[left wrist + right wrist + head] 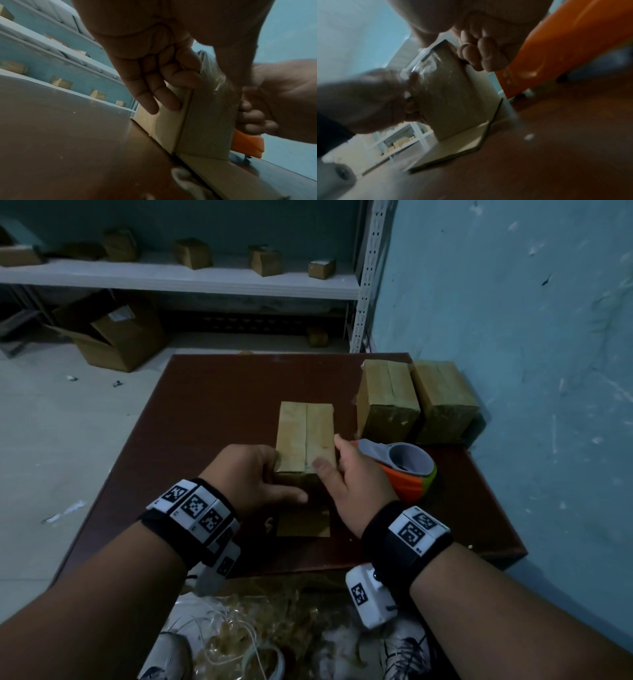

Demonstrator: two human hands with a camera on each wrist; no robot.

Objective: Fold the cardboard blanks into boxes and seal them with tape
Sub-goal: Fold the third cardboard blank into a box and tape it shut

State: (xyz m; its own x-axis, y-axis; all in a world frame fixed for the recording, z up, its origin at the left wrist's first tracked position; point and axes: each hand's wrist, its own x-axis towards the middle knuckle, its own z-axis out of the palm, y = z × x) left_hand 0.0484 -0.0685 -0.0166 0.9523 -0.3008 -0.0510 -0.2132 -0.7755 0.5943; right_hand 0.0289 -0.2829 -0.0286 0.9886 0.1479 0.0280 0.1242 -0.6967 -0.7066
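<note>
1. My left hand (250, 474) grips the left side of the cardboard box (306, 436) that stands near the middle of the brown bench (219, 405); my fingers (164, 97) lie along its side wall and my thumb reaches across the near face.
2. My right hand (356, 474) grips the box from the right, thumb pressed on the top by the centre seam, fingers (481, 56) curled against the right wall.
3. The two top flaps of the box are closed and meet in a line down the middle. Clear tape (426, 63) shows crumpled at the top of the near face.
4. One flat cardboard flap (303, 523) lies on the bench at the foot of the box, toward me.
5. An orange and grey tape dispenser (407, 470) sits on the bench just beside my right hand.
6. Two finished boxes (387, 402) stand side by side at the far right of the bench, near the blue wall (531, 320).
7. More small boxes sit on the white shelf (191, 277) beyond.
</note>
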